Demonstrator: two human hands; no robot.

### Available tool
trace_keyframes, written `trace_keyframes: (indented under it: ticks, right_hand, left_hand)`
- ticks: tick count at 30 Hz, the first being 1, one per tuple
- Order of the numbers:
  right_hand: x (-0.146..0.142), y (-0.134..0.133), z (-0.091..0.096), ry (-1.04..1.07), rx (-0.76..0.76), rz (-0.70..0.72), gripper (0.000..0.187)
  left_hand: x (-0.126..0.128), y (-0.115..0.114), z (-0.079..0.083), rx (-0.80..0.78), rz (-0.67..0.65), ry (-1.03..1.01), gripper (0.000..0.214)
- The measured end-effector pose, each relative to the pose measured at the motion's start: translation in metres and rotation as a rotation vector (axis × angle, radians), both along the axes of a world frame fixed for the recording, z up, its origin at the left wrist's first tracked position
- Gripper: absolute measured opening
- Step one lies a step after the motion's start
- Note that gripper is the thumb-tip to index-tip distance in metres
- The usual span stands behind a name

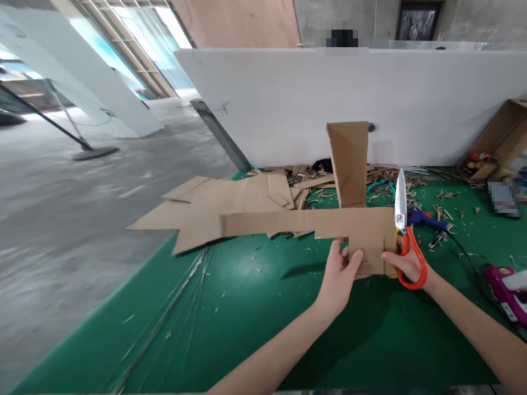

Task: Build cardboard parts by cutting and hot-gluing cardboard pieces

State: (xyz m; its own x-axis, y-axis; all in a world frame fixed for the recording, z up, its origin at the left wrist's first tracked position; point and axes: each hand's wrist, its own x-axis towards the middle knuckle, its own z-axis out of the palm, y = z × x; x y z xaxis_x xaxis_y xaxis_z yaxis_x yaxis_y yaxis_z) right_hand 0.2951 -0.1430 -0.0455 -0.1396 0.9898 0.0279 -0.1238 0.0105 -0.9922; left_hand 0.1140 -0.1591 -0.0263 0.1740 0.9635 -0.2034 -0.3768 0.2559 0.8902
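A long brown cardboard strip (354, 220) with stepped edges is held above the green table, a smaller flap of it hanging between my hands. Thumb on top and fingers behind, my left hand (338, 274) pinches the left side of that flap. My right hand (405, 262) grips the flap's right side, thumb on its front. Red-handled scissors (413, 258) hang on my right hand, blades pointing up and away. Just beyond the strip stands a folded cardboard piece (351, 164), upright like a channel.
Flat cardboard sheets (230, 197) overhang the table's left edge. Scraps lie along the white partition (288, 104). At right are a blue glue gun (426, 219) with a cord, a utility knife (439, 236), a magenta device (508, 293) and a cardboard box (494, 142). Glue strings streak the green table (247, 318).
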Motion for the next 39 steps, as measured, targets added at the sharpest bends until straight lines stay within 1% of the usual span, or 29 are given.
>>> trace_keyframes:
  ticks: [3, 5, 8, 12, 16, 24, 32, 39]
  right_hand:
    - [-0.002, -0.001, 0.003, -0.026, 0.000, -0.049, 0.048]
    - [-0.001, 0.000, 0.004, -0.031, -0.003, -0.074, 0.044]
    - [-0.001, 0.001, 0.003, 0.015, -0.029, -0.063, 0.043]
    - [0.000, 0.002, 0.001, 0.037, -0.055, -0.079, 0.045]
    - [0.000, 0.002, -0.001, 0.021, -0.067, -0.108, 0.048]
    - [-0.003, 0.002, -0.003, 0.075, -0.082, -0.090, 0.049]
    - [-0.004, 0.002, -0.007, 0.013, -0.075, -0.154, 0.049]
    - [0.000, 0.002, -0.005, 0.038, -0.096, -0.115, 0.047]
  left_hand:
    - [-0.003, -0.001, 0.004, -0.001, -0.062, 0.024, 0.050]
    - [-0.005, 0.000, 0.007, -0.020, -0.085, -0.007, 0.049]
    - [-0.009, 0.002, 0.010, -0.037, -0.118, -0.073, 0.051]
    - [-0.013, 0.004, 0.013, -0.016, -0.165, -0.055, 0.054]
    - [-0.013, 0.004, 0.014, -0.013, -0.168, -0.042, 0.055]
    - [-0.015, 0.004, 0.018, -0.014, -0.184, -0.010, 0.055]
    - [-0.015, 0.005, 0.016, 0.007, -0.197, -0.013, 0.054]
    - [-0.014, 0.005, 0.014, 0.007, -0.187, -0.015, 0.054]
